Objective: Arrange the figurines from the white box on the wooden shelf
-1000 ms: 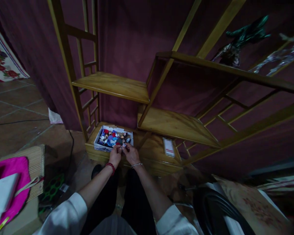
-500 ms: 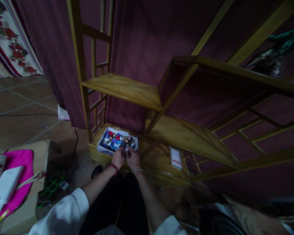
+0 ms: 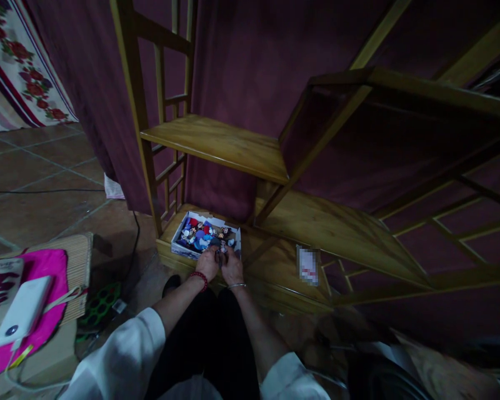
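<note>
The left hand (image 3: 208, 263) and right hand (image 3: 232, 269) meet, fingertips pinched on a figure (image 3: 223, 245) at the near edge of the box (image 3: 185, 252); handling seems unfinished, the figure not yet released; many pieces (image 3: 200, 235) lie inside the box.

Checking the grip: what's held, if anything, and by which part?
The left hand and right hand seem to pinch a small item; which part is gripped can't be made out.

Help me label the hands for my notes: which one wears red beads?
The left hand: a red beaded bracelet circles its wrist, whereas the right hand has a thin silvery bracelet.
</note>
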A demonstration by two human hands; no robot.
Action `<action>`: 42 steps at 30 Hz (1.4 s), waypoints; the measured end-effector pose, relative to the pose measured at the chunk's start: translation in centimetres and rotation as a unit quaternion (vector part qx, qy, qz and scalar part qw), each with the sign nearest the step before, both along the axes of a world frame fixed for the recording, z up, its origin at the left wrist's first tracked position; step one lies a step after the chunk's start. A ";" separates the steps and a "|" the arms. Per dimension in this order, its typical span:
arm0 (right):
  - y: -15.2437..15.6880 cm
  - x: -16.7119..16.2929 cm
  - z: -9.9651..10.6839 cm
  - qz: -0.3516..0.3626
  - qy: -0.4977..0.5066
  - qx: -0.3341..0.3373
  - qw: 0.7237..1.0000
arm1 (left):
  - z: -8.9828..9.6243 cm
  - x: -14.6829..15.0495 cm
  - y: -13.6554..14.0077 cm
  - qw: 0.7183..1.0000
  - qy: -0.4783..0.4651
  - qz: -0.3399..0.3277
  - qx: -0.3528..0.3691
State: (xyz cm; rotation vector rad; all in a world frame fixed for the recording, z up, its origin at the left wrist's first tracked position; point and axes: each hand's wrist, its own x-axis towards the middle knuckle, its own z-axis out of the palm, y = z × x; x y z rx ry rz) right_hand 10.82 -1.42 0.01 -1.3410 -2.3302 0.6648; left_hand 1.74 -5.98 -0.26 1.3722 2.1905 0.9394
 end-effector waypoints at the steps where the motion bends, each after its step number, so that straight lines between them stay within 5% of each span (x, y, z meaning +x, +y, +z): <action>1: 0.0 0.0 -0.1 0.000 -0.004 0.004 1.000 | -0.1 0.0 0.0 1.000 0.004 -0.001 -0.001; 22: -0.2 -0.1 -1.5 0.005 -0.072 0.095 0.993 | -0.3 -0.2 0.2 0.998 -0.051 0.037 0.012; 42: 0.1 0.1 -0.9 0.016 -0.078 0.091 0.993 | 1.8 -1.8 2.0 0.986 -0.075 0.065 -0.132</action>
